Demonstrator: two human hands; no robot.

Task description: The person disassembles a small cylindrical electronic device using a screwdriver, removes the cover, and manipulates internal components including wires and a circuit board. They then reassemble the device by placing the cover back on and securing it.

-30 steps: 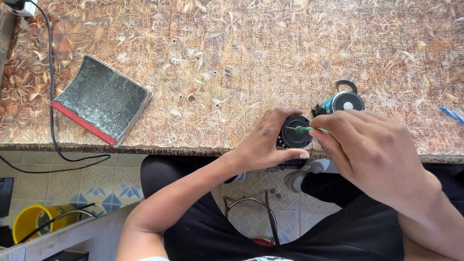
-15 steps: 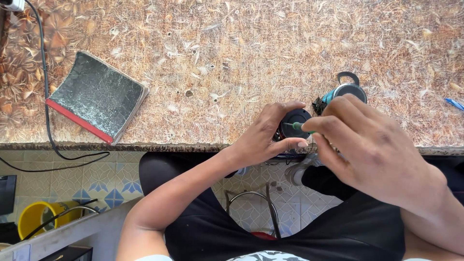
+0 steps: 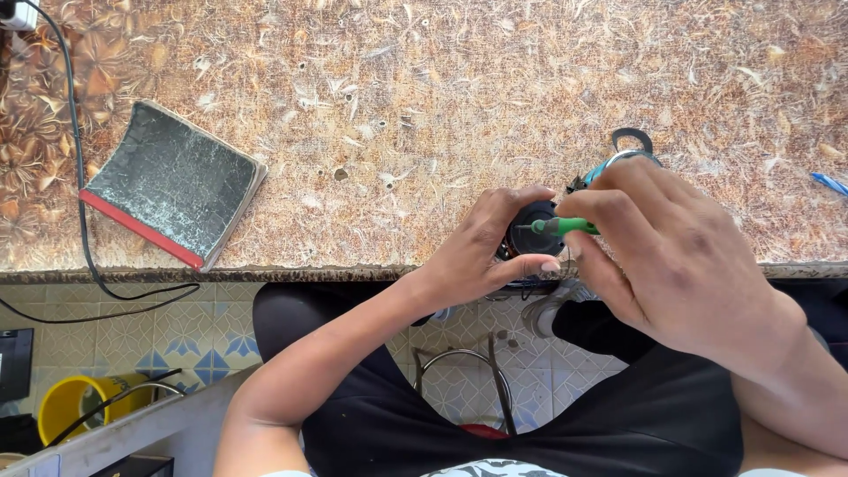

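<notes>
The left hand point(image 3: 481, 252) wraps its fingers around a small round black part point(image 3: 533, 231) at the brown speckled desk's point(image 3: 424, 97) front edge. The right hand point(image 3: 680, 252) pinches a thin green-handled screwdriver point(image 3: 565, 226), its tip on the part.

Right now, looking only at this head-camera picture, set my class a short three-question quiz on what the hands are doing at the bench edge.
1. True or false: the left hand grips the round black part at the edge of the worktop.
2. Multiple choice: the thin tool in the right hand has a handle that is A) red, B) green, C) yellow.
3. Short answer: what lies flat on the worktop far to the left of both hands?

Key
1. True.
2. B: the green-handled tool points its tip at the black part.
3. A worn dark book with a red edge; a black cable runs beside it.
</notes>
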